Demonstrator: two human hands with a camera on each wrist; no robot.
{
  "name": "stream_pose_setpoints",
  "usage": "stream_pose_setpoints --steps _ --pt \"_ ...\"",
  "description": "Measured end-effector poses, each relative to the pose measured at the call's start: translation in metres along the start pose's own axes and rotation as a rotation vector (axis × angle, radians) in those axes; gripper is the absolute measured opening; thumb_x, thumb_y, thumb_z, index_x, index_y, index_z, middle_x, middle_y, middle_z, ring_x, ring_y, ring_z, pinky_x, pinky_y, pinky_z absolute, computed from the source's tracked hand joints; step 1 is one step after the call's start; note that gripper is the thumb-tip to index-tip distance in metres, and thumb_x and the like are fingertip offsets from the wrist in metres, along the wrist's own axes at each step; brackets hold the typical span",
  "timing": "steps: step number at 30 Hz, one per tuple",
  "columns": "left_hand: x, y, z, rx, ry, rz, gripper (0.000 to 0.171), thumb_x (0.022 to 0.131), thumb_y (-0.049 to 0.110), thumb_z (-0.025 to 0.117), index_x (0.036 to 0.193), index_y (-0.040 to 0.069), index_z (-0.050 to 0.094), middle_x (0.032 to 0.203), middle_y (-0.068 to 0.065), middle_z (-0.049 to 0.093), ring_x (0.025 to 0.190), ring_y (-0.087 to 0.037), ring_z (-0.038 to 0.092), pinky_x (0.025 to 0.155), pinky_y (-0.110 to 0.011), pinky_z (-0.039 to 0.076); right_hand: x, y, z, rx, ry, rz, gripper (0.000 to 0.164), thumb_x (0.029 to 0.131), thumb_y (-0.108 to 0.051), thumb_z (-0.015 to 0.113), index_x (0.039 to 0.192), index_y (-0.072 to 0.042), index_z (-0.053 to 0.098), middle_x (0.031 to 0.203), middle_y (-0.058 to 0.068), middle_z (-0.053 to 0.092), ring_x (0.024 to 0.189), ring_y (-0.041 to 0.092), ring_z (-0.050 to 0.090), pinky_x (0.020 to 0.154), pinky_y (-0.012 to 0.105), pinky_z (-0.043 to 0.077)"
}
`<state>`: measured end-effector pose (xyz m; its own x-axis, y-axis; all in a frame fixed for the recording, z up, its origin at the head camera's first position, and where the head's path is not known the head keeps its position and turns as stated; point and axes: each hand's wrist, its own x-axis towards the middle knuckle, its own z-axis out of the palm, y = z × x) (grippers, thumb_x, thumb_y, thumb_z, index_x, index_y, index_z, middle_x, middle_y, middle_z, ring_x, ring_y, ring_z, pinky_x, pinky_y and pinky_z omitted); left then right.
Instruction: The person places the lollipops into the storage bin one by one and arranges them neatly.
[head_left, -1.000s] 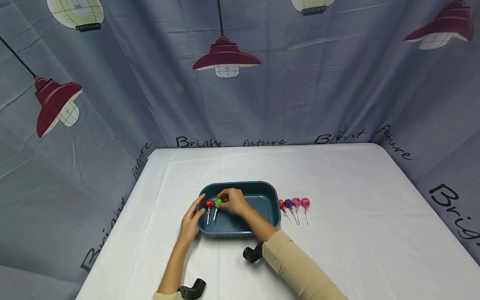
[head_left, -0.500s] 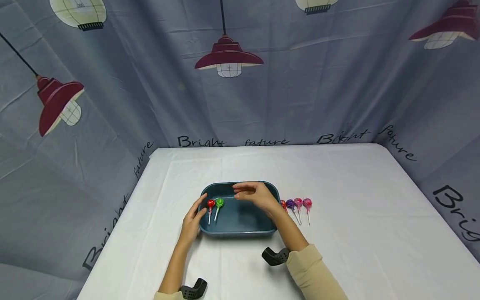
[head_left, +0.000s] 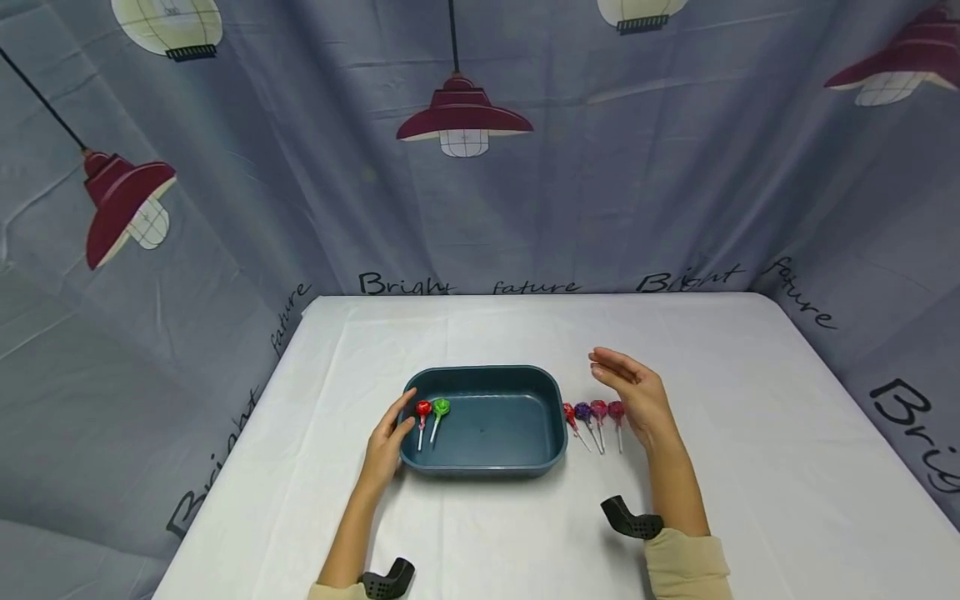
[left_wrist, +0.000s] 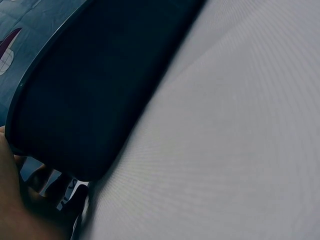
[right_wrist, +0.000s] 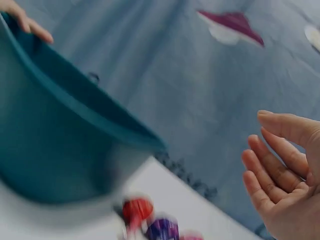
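Observation:
My left hand grips the left end of a dark teal tray, fingertips and thumb at its rim. In the left wrist view its fingers show around the tray's end. Inside the tray, at the left, lie a red lollipop and a green lollipop, sticks towards me. My right hand hangs over the table to the right of the tray with nothing in it, fingers loosely bent. Beside it several lollipops stand in a row: red, purple and pink, and a reddish one nearest the hand.
A white cloth covers the table. Behind it hangs a grey-blue curtain printed with lamps and lettering. A black wrist mount sits on my right forearm, another mount on my left.
My right hand has let go of the green lollipop inside the tray and moved right, out past the tray to the lollipop row. My left hand has stayed at the tray's left end.

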<state>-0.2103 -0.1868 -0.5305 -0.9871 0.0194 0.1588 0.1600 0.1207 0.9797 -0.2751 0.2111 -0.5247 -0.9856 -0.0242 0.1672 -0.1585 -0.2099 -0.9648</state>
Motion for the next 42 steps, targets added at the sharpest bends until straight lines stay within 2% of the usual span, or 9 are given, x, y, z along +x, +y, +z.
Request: stream_pose_setpoints --steps 6,11,14,19,24,27,32,35,42 --pt "-0.001 0.008 -0.001 -0.041 -0.022 -0.02 0.042 0.096 0.009 0.048 0.137 0.014 0.046 0.144 -0.002 0.036 0.134 -0.014 0.024 0.101 -0.011 0.022 -0.026 -0.015 -0.013 0.1 0.113 -0.025 0.048 0.082 -0.005 0.068 0.126 0.005 0.053 0.113 0.004 0.064 0.107 0.018 0.058 0.089 0.022 0.044" --pt "-0.005 0.025 0.001 -0.041 -0.033 -0.012 0.042 0.095 0.004 0.046 0.137 0.005 0.043 0.145 -0.01 0.034 0.136 -0.021 0.021 0.101 -0.011 0.022 -0.038 -0.016 -0.016 0.155 0.147 0.019 0.05 0.085 0.008 0.059 0.131 0.013 0.041 0.114 0.005 0.063 0.108 0.015 0.058 0.088 0.021 0.045" --pt "-0.005 0.024 0.001 -0.033 -0.034 -0.018 0.042 0.095 0.005 0.046 0.138 0.005 0.043 0.145 -0.01 0.034 0.136 -0.022 0.021 0.105 -0.02 0.021 -0.039 -0.007 -0.023 0.085 0.15 0.082 0.053 0.085 0.005 0.06 0.133 0.013 0.038 0.12 0.008 0.06 0.11 0.014 0.056 0.089 0.019 0.043" --pt "0.0 0.007 -0.001 -0.021 -0.018 -0.024 0.042 0.096 0.01 0.049 0.137 0.015 0.046 0.145 -0.002 0.035 0.135 -0.016 0.023 0.109 -0.035 0.018 -0.039 0.003 -0.027 -0.079 0.109 0.132 0.056 0.084 -0.006 0.067 0.132 0.01 0.042 0.126 0.01 0.055 0.11 0.011 0.055 0.087 0.017 0.043" --pt "0.0 0.001 0.0 0.004 -0.005 0.01 0.041 0.096 0.013 0.048 0.136 0.018 0.047 0.144 -0.001 0.036 0.135 -0.016 0.023 0.109 -0.041 0.018 -0.041 0.003 -0.027 -0.145 0.079 0.152 0.056 0.083 -0.008 0.068 0.13 0.009 0.044 0.124 0.007 0.057 0.106 0.006 0.057 0.085 0.015 0.044" --pt "0.0 0.001 0.0 0.003 -0.001 0.016 0.041 0.096 0.013 0.048 0.136 0.018 0.047 0.144 -0.002 0.037 0.135 -0.017 0.024 0.109 -0.042 0.018 -0.041 0.003 -0.027 -0.203 0.042 0.157 0.054 0.084 -0.007 0.067 0.13 0.009 0.045 0.126 0.011 0.055 0.106 0.004 0.056 0.085 0.015 0.044" --pt "0.001 0.001 0.0 0.003 -0.006 0.006 0.041 0.096 0.013 0.049 0.137 0.016 0.047 0.144 -0.003 0.036 0.135 -0.018 0.024 0.109 -0.04 0.018 -0.04 0.003 -0.026 -0.317 0.013 0.173 0.05 0.083 -0.006 0.067 0.129 0.005 0.048 0.13 0.02 0.05 0.105 0.0 0.054 0.084 0.013 0.043" --pt "0.001 0.004 -0.001 -0.008 -0.012 -0.009 0.041 0.096 0.01 0.049 0.137 0.014 0.047 0.144 -0.004 0.036 0.135 -0.017 0.024 0.109 -0.033 0.019 -0.04 0.002 -0.025 -0.36 0.007 0.181 0.05 0.083 -0.005 0.067 0.129 0.003 0.05 0.131 0.022 0.048 0.105 -0.001 0.054 0.083 0.012 0.043" --pt "-0.005 0.027 0.001 0.001 -0.034 -0.003 0.042 0.095 0.003 0.046 0.137 0.003 0.043 0.144 -0.01 0.036 0.135 -0.021 0.023 0.101 -0.012 0.022 -0.04 0.003 -0.025 -0.406 0.01 0.197 0.049 0.083 -0.002 0.066 0.129 0.002 0.051 0.131 0.022 0.048 0.107 0.002 0.054 0.083 0.012 0.043"
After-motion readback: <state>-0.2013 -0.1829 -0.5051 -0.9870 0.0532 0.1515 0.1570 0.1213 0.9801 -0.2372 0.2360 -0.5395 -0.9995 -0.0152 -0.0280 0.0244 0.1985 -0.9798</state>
